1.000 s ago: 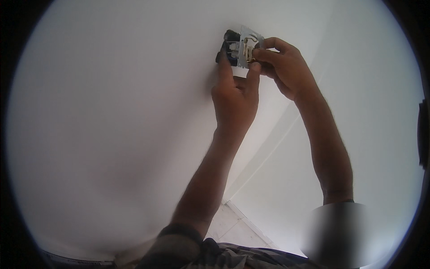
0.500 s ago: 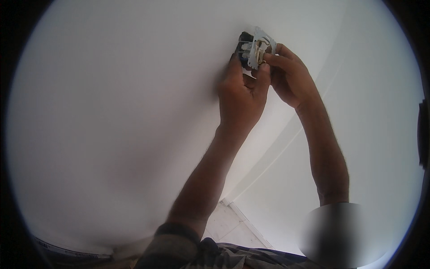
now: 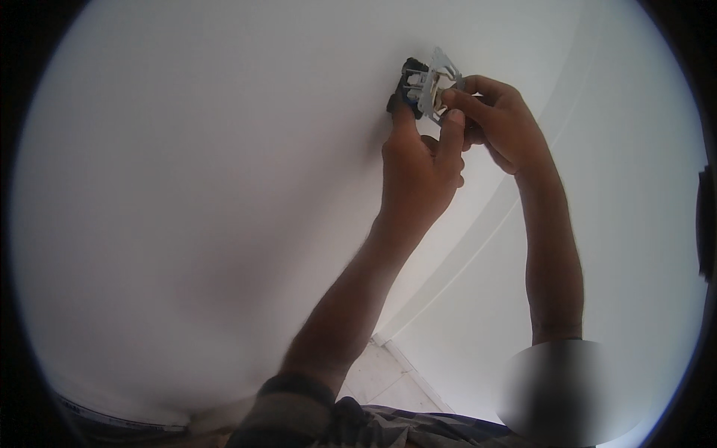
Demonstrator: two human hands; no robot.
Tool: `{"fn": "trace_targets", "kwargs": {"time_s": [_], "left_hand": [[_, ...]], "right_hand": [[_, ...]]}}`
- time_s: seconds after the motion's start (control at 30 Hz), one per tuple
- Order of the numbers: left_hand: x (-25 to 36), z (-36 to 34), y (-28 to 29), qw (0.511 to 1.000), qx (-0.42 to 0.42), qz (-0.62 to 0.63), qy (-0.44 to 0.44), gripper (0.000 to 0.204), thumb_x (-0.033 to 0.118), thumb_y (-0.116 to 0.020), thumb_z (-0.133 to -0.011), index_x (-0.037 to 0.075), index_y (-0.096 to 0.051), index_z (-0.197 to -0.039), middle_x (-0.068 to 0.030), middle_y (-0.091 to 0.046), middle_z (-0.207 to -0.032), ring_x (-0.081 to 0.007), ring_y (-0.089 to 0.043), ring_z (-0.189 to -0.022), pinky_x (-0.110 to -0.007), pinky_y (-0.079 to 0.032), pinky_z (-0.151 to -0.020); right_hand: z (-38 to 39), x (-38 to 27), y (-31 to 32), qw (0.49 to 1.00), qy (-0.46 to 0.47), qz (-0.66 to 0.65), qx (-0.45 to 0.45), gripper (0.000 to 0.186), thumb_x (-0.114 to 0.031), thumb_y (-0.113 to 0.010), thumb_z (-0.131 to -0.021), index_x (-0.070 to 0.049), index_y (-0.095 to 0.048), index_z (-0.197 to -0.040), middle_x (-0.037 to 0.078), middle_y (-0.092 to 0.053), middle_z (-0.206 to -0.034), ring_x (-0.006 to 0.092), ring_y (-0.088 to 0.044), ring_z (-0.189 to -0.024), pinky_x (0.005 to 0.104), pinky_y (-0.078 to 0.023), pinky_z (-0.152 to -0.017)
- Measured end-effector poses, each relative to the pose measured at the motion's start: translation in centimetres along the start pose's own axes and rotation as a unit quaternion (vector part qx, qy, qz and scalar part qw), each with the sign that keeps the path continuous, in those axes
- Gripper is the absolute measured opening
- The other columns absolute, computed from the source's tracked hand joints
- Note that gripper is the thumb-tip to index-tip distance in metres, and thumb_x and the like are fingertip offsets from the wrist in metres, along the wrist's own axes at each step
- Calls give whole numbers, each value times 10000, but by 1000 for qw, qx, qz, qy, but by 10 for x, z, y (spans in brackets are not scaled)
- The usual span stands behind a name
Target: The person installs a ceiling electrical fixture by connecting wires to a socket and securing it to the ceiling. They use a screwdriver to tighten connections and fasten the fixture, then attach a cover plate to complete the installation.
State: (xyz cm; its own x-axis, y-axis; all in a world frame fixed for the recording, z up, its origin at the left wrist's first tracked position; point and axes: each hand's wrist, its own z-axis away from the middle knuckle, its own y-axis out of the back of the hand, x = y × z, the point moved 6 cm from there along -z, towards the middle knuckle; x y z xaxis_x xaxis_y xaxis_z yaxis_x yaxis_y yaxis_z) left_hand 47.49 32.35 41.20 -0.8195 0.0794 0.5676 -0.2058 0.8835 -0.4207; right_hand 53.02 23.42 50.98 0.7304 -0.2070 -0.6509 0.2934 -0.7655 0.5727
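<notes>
An electrical wall fitting with a thin grey metal plate (image 3: 427,93), a dark rear part (image 3: 411,67) and pale inner pieces is held close to the white wall, high in the head view. My left hand (image 3: 418,175) grips it from below, index finger along the dark part and thumb up at the plate's lower edge. My right hand (image 3: 508,127) holds it from the right, thumb pressed on the pale middle and fingers curled behind the plate, partly hidden.
The white wall (image 3: 209,187) fills the left side and meets another white surface (image 3: 627,224) to the right. Pale floor tiles (image 3: 377,373) show low down between my forearms, beside dark checked cloth at the lower edge. A dark shape sits at the far right rim.
Both my hands and the fitting have moved rightward and a little lower in the picture. The plate appears tilted further, and both hands keep their hold.
</notes>
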Motion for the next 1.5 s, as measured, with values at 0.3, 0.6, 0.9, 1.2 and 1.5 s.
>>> {"fn": "trace_targets", "kwargs": {"time_s": [0.3,0.6,0.9,1.2,1.5], "left_hand": [[-38,-5,-3,994,31,98,-25,337,232,-473,-1089,-47,-439,-1274,-130,-685,-754,-181,-700,-543,-264,-578,-447],[-83,-18,-2,984,34,177,12,255,155,-525,-1052,-29,-487,-1226,-116,-661,-720,-178,-669,-498,-276,-548,-393],[-42,-23,-1,984,-7,178,-18,229,138,-544,-1042,22,-517,-1237,-84,-645,-703,-147,-623,-459,-251,-484,-361],[-22,2,11,995,-19,88,36,283,163,-461,-1073,-19,-495,-1287,-155,-725,-955,-180,-738,-684,-269,-599,-471],[-8,-3,17,999,-5,28,17,314,201,-424,-1086,-30,-495,-1286,-177,-730,-912,-205,-740,-658,-287,-615,-494]], "right_hand": [[-6,37,-22,994,-1,-110,17,296,-168,-739,-950,75,-631,-1079,137,-679,-902,181,-673,-767,305,-578,-687],[-37,84,-10,988,-18,-139,-64,262,-159,-721,-964,52,-612,-1072,135,-671,-933,196,-678,-788,325,-576,-683],[-17,45,-7,988,17,-155,-22,273,-157,-716,-973,60,-596,-1088,146,-676,-927,185,-681,-790,314,-582,-702],[-12,39,-17,991,37,-123,22,234,-151,-723,-971,54,-641,-1049,148,-692,-919,186,-705,-809,283,-619,-729],[-17,19,-18,998,42,-49,7,221,-145,-732,-963,56,-664,-1025,146,-712,-908,179,-720,-755,292,-638,-724]]}}
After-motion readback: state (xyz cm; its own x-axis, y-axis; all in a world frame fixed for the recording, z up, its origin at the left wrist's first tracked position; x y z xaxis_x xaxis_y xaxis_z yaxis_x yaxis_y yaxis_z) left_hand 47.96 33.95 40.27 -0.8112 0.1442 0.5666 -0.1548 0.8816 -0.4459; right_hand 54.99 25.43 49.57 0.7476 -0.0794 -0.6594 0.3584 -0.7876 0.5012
